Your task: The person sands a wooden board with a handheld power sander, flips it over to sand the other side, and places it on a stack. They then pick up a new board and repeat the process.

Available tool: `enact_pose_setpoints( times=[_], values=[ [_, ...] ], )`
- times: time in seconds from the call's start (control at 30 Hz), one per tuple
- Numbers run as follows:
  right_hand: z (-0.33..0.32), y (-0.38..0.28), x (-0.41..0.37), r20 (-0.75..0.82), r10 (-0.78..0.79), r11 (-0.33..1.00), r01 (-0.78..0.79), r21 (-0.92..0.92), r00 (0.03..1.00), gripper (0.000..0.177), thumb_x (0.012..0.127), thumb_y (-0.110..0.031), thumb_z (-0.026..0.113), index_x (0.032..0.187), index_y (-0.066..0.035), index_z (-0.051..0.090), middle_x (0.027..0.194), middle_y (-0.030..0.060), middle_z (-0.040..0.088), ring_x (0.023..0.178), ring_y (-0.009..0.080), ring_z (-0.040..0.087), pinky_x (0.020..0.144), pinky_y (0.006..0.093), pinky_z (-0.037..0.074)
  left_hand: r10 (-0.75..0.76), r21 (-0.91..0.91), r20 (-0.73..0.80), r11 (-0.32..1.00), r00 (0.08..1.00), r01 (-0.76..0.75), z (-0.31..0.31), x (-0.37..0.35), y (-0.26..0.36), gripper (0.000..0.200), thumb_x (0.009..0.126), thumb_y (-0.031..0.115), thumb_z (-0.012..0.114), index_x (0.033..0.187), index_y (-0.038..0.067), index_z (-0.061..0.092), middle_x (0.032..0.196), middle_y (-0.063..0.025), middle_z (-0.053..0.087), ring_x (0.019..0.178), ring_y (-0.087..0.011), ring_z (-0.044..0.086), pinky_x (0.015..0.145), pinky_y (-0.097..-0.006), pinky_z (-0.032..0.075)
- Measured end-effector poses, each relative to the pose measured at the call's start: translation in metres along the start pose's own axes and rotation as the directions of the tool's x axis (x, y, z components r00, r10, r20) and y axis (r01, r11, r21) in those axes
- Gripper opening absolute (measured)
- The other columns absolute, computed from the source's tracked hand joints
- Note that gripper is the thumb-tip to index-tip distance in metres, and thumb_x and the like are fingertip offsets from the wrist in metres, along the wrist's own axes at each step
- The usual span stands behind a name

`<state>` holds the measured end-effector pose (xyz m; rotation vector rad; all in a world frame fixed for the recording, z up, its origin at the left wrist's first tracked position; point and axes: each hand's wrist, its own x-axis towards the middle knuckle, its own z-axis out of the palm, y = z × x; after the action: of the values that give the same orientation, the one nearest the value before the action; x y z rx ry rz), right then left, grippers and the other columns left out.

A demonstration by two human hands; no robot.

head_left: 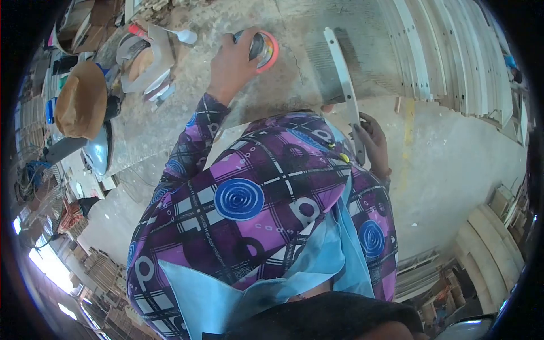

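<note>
My left hand (pixel 237 65) is closed around a round orange-rimmed object (pixel 271 52) with a dark, partly coloured middle. It rests at the worktable; the fingers cover part of it, and its exact kind cannot be made out. Lower on the right, my right hand (pixel 373 143) grips the near end of a long, pale, narrow slat (pixel 343 73) with small holes. The slat's far end reaches over the table, beside a dark ridged patch (pixel 347 51).
Many similar pale slats (pixel 436 51) are stacked at the right. On the table's left lie a white bottle (pixel 187 37), a red-handled tool (pixel 139 31) and curved pale pieces (pixel 161 62). A brown hat (pixel 81 100) sits at the far left. Curved boards (pixel 490 243) stand lower right.
</note>
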<state>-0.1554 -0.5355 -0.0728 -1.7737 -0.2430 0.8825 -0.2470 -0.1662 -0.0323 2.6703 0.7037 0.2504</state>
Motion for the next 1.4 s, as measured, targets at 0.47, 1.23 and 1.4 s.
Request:
enact_pose_setpoints(
  times=[0.47,1.23,1.4],
  values=[
    [-0.029,0.023,0.013,-0.001,0.194,0.978,-0.193,0.081,0.981,0.051,0.098,-0.041,0.050,0.122,0.004,0.055,0.095,0.0161,0.070,0.086,0.0210,0.068,0.073,0.0321,0.053,-0.082,0.023,0.024,0.996,0.996,0.081,0.000,0.009,0.026,0.062,0.076,0.023,0.073,0.133,0.024,0.048,0.112,-0.0217,0.052,0.097,-0.0431,0.062,0.077,-0.0477,0.054],
    [-0.088,-0.204,0.059,-0.342,-0.765,0.342,-0.105,-0.934,0.546,0.050,0.076,-0.025,0.075,0.117,-0.002,0.057,0.108,0.0160,0.056,0.105,0.0355,0.055,0.085,0.0449,0.047,-0.108,-0.006,-0.066,0.994,0.992,0.108,-0.003,0.002,0.058,0.057,0.077,0.020,0.073,0.129,0.026,0.050,0.113,-0.0161,0.051,0.092,-0.0394,0.064,0.072,-0.0471,0.054],
    [-0.082,-0.204,0.078,-0.314,-0.778,0.172,-0.296,-0.939,0.544,0.047,0.075,-0.023,0.074,0.117,-0.006,0.059,0.111,0.0129,0.054,0.110,0.0318,0.051,0.091,0.0443,0.042,-0.112,-0.038,-0.080,0.993,0.990,0.109,-0.005,0.000,0.060,0.057,0.077,0.018,0.073,0.129,0.025,0.050,0.113,-0.0163,0.051,0.091,-0.0399,0.064,0.072,-0.0468,0.054]
  ],
)
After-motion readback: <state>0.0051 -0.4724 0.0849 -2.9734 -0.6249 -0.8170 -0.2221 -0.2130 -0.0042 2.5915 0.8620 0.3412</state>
